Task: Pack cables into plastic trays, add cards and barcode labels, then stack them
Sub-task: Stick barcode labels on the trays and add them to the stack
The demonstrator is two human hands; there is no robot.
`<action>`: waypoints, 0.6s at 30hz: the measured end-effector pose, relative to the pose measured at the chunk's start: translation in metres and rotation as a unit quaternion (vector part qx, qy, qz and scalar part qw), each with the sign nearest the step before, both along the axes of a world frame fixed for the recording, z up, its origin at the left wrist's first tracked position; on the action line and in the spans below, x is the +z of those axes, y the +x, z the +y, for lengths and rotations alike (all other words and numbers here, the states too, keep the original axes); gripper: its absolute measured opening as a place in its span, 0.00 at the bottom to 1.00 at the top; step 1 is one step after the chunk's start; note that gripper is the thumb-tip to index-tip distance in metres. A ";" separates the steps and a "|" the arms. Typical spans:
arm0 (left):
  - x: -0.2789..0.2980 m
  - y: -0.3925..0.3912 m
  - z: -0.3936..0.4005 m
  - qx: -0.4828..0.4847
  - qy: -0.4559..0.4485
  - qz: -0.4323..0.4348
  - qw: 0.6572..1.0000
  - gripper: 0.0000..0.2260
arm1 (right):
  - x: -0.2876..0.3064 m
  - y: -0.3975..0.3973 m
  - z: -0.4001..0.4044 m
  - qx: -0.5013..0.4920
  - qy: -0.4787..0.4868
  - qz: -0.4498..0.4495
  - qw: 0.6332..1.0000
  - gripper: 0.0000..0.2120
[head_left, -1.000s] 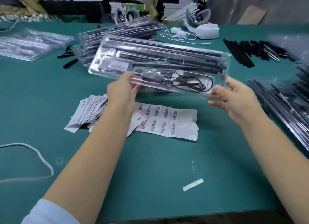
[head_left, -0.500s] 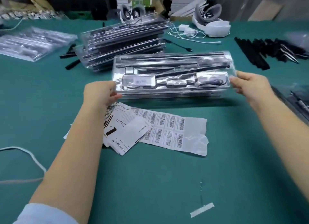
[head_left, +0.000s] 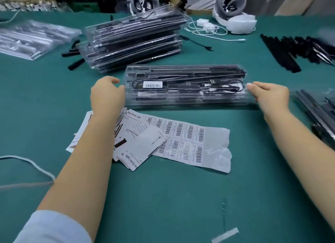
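Each hand [head_left: 107, 96] [head_left: 270, 96] grips a tray [head_left: 184, 85] end.

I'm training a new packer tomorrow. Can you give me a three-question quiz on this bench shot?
1. True or false: the tray between the left hand and right hand already carries a barcode label.
2. What lies nearest the person? A. label sheet B. tray stack C. white headset
3. Fill in: the cards partly overlap the sheet's ____ end.

Key: 1 true; 2 A; 3 left.
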State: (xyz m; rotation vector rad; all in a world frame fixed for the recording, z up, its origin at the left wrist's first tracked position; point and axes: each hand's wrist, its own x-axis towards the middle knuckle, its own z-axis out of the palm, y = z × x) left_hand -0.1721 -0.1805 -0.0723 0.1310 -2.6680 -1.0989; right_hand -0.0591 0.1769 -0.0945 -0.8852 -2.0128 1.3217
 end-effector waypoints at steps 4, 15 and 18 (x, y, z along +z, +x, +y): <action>0.000 -0.001 0.000 -0.005 -0.035 0.000 0.999 0.15 | -0.004 0.004 -0.004 -0.005 0.014 -0.005 1.000 0.14; 0.011 0.020 0.009 -0.059 -0.027 0.069 0.996 0.16 | -0.004 0.013 0.003 0.010 -0.020 -0.013 1.000 0.19; 0.013 0.049 0.017 -0.135 -0.006 0.176 0.975 0.10 | 0.000 0.029 0.013 0.053 0.088 -0.093 0.990 0.15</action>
